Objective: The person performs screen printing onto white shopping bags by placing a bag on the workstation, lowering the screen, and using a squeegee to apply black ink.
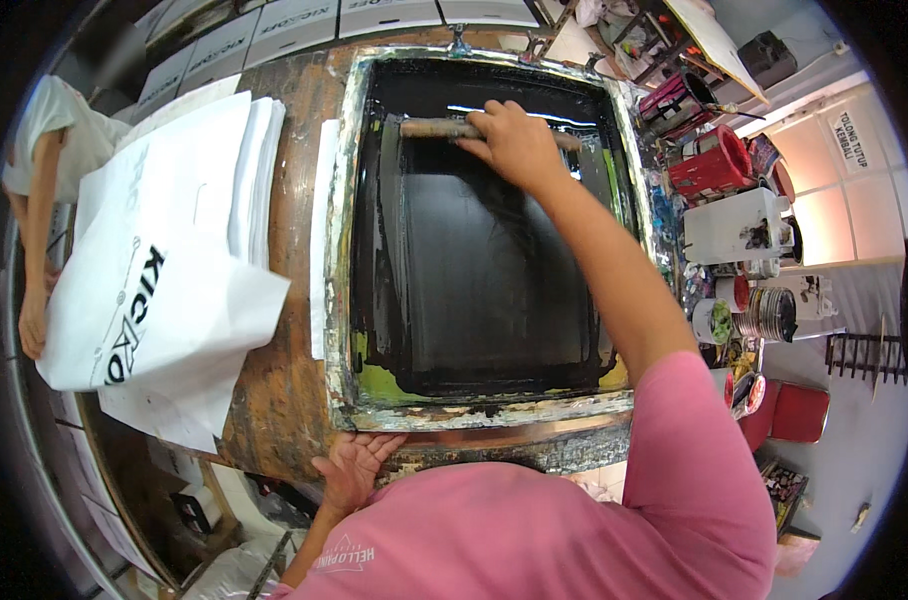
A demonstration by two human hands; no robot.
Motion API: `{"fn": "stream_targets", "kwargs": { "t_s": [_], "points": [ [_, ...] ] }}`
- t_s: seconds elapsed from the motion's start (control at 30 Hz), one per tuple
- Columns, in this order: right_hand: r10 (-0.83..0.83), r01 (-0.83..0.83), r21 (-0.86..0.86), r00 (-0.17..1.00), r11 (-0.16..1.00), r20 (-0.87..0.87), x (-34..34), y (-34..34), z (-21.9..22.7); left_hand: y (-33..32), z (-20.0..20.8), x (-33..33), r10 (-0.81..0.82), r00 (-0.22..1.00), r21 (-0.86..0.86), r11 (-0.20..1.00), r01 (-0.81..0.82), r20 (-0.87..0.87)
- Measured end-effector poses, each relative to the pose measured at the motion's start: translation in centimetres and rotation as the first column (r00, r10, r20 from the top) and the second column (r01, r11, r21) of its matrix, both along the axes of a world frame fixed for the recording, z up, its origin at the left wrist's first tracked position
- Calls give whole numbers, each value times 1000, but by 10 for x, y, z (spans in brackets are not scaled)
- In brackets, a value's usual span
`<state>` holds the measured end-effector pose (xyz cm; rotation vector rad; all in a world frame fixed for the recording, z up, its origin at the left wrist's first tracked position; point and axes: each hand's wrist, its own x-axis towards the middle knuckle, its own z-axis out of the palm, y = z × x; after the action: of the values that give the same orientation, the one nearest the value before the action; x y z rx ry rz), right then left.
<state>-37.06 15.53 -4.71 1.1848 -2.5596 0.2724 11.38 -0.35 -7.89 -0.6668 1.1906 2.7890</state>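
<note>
A screen-printing frame (494, 413), its wood crusted with pale paint, lies before me. Black ink coats most of its mesh (494, 290), with green and yellow patches near the edges. Across the far end of the mesh lies a wooden-handled squeegee (429, 128). My right hand (514, 140) is closed over its handle, the arm stretched across the screen. At the frame's near left corner, my left hand (352, 468) is palm up with fingers extended, its fingertips at the frame's underside edge. Whether they touch it I cannot tell. What lies beneath the screen is hidden, except a white strip (324, 240) along its left side.
On the wooden table's left, a person's hand (34, 320) is at a stack of large white printed sheets (174, 240). Ink cans, including a red bucket (709, 170), and a white jerrycan (729, 230) crowd the right. White cartons (294, 30) line the back.
</note>
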Motion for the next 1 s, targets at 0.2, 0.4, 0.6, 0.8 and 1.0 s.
{"fn": "stream_targets", "kwargs": {
  "t_s": [0.2, 0.4, 0.6, 0.8, 1.0],
  "points": [
    [21, -55, 120, 963, 991, 267, -64, -9, 43, -5, -22, 14, 32, 993, 123, 992, -18, -115],
    [-14, 11, 52, 997, 999, 73, -7, 5, 14, -9, -34, 14, 52, 941, 315, 947, 60, -335],
    [-26, 9, 89, 980, 996, 200, 153, 51, 28, -11, -31, 8, -16, 943, 204, 975, 89, -333],
    [-39, 20, 62, 946, 998, 322, 299, 94, 98, -6, -8, 2, -43, 948, 164, 982, 98, -314],
    [-65, 45, -122, 985, 991, -159, 294, 84, 194, 1, 102, -41, 15, 753, 238, 953, 189, -657]
  ]
}}
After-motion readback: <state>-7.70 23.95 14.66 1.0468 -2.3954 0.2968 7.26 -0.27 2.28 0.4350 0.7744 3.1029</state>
